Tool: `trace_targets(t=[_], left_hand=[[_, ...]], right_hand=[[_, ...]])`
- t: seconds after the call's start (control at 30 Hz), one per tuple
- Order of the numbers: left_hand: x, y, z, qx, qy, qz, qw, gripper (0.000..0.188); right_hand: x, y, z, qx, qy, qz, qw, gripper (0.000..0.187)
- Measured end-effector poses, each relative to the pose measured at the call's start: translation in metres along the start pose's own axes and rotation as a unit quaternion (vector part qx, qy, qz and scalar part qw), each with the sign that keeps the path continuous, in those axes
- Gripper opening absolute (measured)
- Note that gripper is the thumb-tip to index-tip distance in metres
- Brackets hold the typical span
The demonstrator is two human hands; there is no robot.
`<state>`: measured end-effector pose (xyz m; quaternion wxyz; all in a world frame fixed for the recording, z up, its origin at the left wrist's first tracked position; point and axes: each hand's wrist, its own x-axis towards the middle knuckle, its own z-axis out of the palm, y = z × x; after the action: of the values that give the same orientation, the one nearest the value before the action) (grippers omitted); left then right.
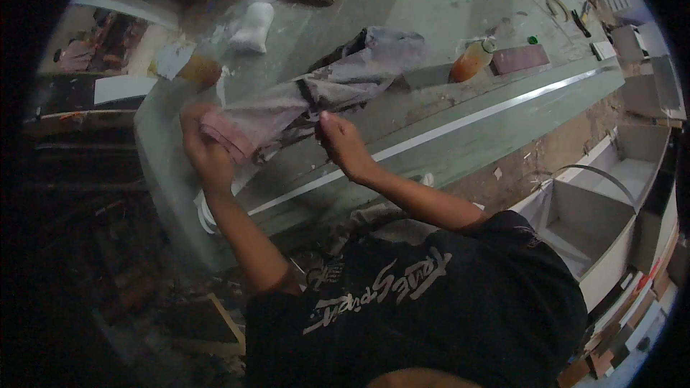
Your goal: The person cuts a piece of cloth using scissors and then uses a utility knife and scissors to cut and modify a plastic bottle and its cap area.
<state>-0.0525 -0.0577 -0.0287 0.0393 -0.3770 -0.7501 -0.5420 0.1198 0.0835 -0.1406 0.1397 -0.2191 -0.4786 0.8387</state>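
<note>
1. The left hand [205, 151] grips the cloth [273, 108] at its pinkish near end, fingers partly hidden behind it; the right hand [341, 145] pinches a dark part around its middle. Both are closed on it, well apart from each other.
2. The cloth, pale with dark patches, slants away over the left half of the tabletop [445, 21]. Both holds look settled to me, but the cloth is bunched, not laid out flat. I can't tell whether its far end rests on the glass-like surface.
3. Along the near side runs a white strip [431, 138], passing just beyond the right forearm; the left hand is near the table's left edge.
4. The widest room for moving lies beyond the cloth, bounded by a white bundle [254, 27] leftward and a bottle [472, 62] of orange liquid rightward, with a dull red block [520, 59] beside it.
5. Off the right edge stand white open boxes [582, 226].
</note>
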Motion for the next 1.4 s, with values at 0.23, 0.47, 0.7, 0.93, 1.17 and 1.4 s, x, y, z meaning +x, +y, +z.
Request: trace_targets(t=[0.23,0.47,0.7,0.93,1.17,1.4], left_hand=[[0.008,0.018,0.016,-0.068,-0.027,-0.056,0.996,0.026],[0.005,0.042,0.020,-0.058,-0.052,-0.048,0.996,0.030],[-0.016,0.057,0.035,0.056,0.020,0.008,0.998,0.043],[-0.041,0.057,0.033,0.033,0.231,0.037,0.972,0.028],[-0.103,0.139,0.029,-0.047,0.069,0.183,0.980,0.026],[-0.118,0.165,0.041,-0.130,-0.020,0.222,0.966,0.026]], right_hand=[[0.009,-0.038,0.019,-0.124,0.121,-0.246,0.954,0.027],[0.047,-0.045,0.010,-0.201,0.019,-0.251,0.947,0.026],[0.028,-0.081,0.016,-0.058,0.073,-0.231,0.968,0.018],[-0.001,-0.122,0.003,0.067,0.054,-0.213,0.973,0.022],[-0.026,-0.115,-0.021,0.092,0.031,-0.245,0.965,0.025],[-0.049,-0.117,-0.031,0.081,0.005,-0.244,0.966,0.026]])
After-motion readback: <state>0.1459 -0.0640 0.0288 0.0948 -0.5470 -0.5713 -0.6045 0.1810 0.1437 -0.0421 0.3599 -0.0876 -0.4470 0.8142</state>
